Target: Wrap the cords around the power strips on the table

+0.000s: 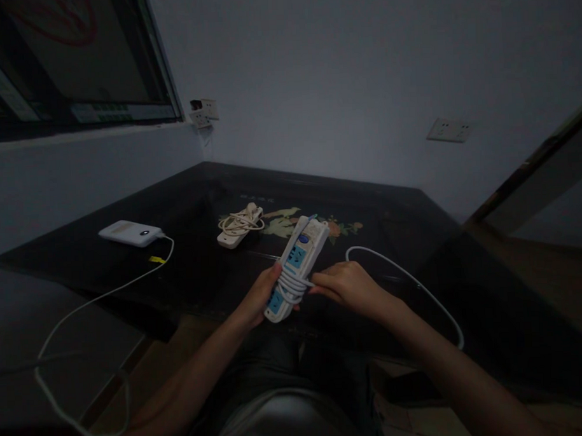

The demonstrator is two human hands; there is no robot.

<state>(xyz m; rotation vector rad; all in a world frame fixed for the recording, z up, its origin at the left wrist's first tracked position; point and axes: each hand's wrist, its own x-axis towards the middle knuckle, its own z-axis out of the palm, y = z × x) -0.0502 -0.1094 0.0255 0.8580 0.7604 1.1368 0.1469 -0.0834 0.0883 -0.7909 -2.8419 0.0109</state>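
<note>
A white power strip with blue socket panels and a dark blue switch is tilted in front of me, above the table's near part. My left hand is closed around its lower left side. Several turns of white cord are wound around the strip's lower half. My right hand, just to the right, pinches the cord close to these turns. From behind that hand, the loose cord arcs over the table and hangs down at the right.
The black table has a painted flower pattern. On it lie a second white power strip with its cord bundled on top and, at left, a white device with a trailing cable. Wall sockets are at the back.
</note>
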